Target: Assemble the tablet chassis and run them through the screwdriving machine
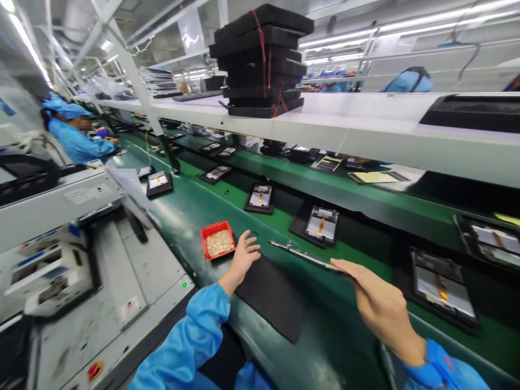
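Observation:
My right hand (379, 306) grips the near end of a thin flat panel (303, 254), seen edge-on and held level above the green conveyor belt (195, 211). My left hand (244, 254) hovers with fingers spread beside a small red tray (218, 239) filled with small pale parts. Below the panel a dark mat (270, 295) lies on the belt's near edge. Both my sleeves are blue.
Several black trays carrying screen modules (320, 223) ride the belt, with more on the far lane. A white shelf (365, 124) overhead bears a strapped stack of black trays (262, 62). A grey machine (81, 260) stands at left. A co-worker in blue (77, 138) works further up the line.

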{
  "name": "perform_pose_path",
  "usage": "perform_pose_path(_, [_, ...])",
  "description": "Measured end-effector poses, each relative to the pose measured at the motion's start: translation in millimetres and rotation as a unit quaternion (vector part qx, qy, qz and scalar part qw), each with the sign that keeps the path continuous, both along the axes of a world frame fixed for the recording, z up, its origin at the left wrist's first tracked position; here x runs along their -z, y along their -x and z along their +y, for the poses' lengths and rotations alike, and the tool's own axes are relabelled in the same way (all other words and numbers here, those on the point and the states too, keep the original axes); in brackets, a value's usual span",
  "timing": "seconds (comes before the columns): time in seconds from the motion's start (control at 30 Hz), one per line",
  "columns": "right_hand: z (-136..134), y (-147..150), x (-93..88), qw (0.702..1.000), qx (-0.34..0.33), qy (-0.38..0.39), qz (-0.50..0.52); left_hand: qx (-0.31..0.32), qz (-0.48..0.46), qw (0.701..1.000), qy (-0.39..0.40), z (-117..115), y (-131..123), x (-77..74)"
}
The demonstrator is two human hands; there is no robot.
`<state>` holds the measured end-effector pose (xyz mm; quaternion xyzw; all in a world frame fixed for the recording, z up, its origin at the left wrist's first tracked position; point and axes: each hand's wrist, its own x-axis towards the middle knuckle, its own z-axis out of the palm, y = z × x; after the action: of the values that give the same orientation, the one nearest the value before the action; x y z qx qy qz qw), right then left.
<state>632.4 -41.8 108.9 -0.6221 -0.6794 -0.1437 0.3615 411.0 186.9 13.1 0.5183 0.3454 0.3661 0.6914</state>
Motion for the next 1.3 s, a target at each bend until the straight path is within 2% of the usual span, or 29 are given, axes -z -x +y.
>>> perform_pose_path(0.1, [-10, 22, 4.0, 0.999, -0.053, 0.01, 0.002, 0.001, 0.133, 0.978, -0.158, -7, 30, -1.1])
perform_pose_path(0.17, [-15, 33, 2.2, 0.997, -0.075, 0.014, 0.007, 0.006, 0.171, 0.952, -0.252, -13, 41, -4.8])
perform_pose_path(0.23, [-20, 41, -1.0, 0.996, -0.089, 0.016, 0.014, -0.041, 0.163, 0.939, -0.301, -19, 45, -8.2])
perform_pose_path(0.3, [-26, 47, -3.9, 0.995, -0.096, 0.02, 0.02, -0.1, 0.147, 0.938, -0.299, -23, 46, -9.8])
perform_pose_path(0.33, [-29, 49, -4.8, 0.995, -0.096, 0.023, 0.023, -0.112, 0.136, 0.944, -0.28, -23, 47, -9.9])
perform_pose_path(0.37, [-31, 50, -5.1, 0.995, -0.093, 0.028, 0.026, -0.093, 0.122, 0.958, -0.241, -23, 49, -9.5])
perform_pose_path(0.43, [-34, 53, -2.9, 0.995, -0.086, 0.037, 0.027, 0.01, 0.095, 0.987, -0.127, -24, 57, -8.0])
perform_pose_path(0.47, [-35, 55, 0.1, 0.996, -0.083, 0.038, 0.022, 0.073, 0.085, 0.991, -0.068, -24, 64, -7.2])
perform_pose_path(0.57, [-28, 66, 19.6, 0.997, -0.073, 0.021, -0.01, 0.213, 0.06, 0.973, 0.059, -31, 89, -4.9])
perform_pose_path(0.67, [-15, 82, 55.6, 0.997, -0.064, -0.001, -0.053, 0.268, -0.055, 0.94, 0.206, -45, 107, -2.4])
perform_pose_path(0.73, [-8, 93, 84.2, 0.996, -0.062, -0.002, -0.07, 0.253, -0.137, 0.913, 0.29, -56, 111, 0.2])
perform_pose_path(0.8, [-5, 104, 110.4, 0.996, -0.055, 0.011, -0.069, 0.217, -0.177, 0.902, 0.328, -65, 112, 3.3])
perform_pose_path(0.9, [-9, 121, 134.1, 0.995, -0.048, 0.065, -0.065, 0.176, -0.197, 0.895, 0.359, -76, 110, 7.9])
perform_pose_path(1.0, [-14, 142, 133.1, 0.991, -0.043, 0.122, -0.03, 0.131, -0.201, 0.894, 0.378, -81, 106, 13.3])
perform_pose_path(1.17, [2, 189, 115.4, 0.974, -0.047, 0.147, 0.168, 0.083, -0.219, 0.887, 0.398, -87, 91, 24.5])
perform_pose_path(1.3, [23, 212, 124.2, 0.969, -0.02, 0.128, 0.212, 0.052, -0.231, 0.886, 0.399, -88, 82, 26.0])
